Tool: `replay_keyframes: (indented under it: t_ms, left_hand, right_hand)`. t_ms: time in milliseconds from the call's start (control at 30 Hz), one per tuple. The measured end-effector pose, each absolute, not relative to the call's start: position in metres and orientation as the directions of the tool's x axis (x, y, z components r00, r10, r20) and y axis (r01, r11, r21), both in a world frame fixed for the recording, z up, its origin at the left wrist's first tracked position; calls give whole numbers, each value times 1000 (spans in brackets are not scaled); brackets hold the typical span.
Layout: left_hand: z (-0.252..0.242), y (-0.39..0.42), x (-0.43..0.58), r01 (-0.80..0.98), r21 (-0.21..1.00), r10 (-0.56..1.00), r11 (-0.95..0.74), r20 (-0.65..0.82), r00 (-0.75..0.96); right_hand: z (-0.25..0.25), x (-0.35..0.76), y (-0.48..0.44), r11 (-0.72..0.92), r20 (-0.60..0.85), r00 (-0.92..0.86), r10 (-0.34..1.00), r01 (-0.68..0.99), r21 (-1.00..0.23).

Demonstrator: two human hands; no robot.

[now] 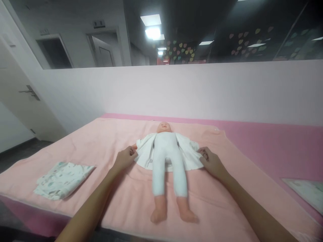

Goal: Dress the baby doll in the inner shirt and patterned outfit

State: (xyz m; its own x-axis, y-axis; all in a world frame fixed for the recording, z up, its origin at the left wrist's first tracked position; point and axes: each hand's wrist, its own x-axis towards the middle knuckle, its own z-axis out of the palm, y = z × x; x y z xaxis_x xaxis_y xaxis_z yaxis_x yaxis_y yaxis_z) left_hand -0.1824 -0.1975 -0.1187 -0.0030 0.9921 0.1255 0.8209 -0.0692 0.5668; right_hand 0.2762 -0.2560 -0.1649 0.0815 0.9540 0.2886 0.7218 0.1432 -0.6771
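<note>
Half-curled left hand [126,158] and right hand [210,162] meet opposite edges of white shirt [188,154]; pinch unclear, placement likely holds it spread. Doll [166,145] lies face-up between the 2, on pink blanket [132,201].

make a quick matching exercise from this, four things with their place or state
1. white-bodied doll with peach feet
2. wide white cloth garment
3. white cloth with green print
4. pale pink fabric blanket

A. folded, left of the doll
B. lying on its back
C. laid over the darker pink surface
D. spread open, between left hand and right hand

Pairs: 1-B, 2-D, 3-A, 4-C
</note>
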Motion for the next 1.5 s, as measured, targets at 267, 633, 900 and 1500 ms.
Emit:
replay_keyframes:
  t_ms: [267,633,900,1500]
  left_hand:
    - [-121,-196,-180,838,523,987,-156,125,105]
    - [-128,-188,-190,782,623,995,5,76,-67]
    - [-124,-195,-181,869,481,959,-114,282,-30]
    - [-108,-83,-154,575,818,999,-19,-2,36]
  right_hand:
    - [-178,276,-249,122,253,81,964,712,-691]
    - [-168,269,-252,203,317,54,947,664,-720]
    - [-164,262,-254,89,212,185,960,515,-853]
    - [-97,250,-247,-180,-179,-50,983,-10,-984]
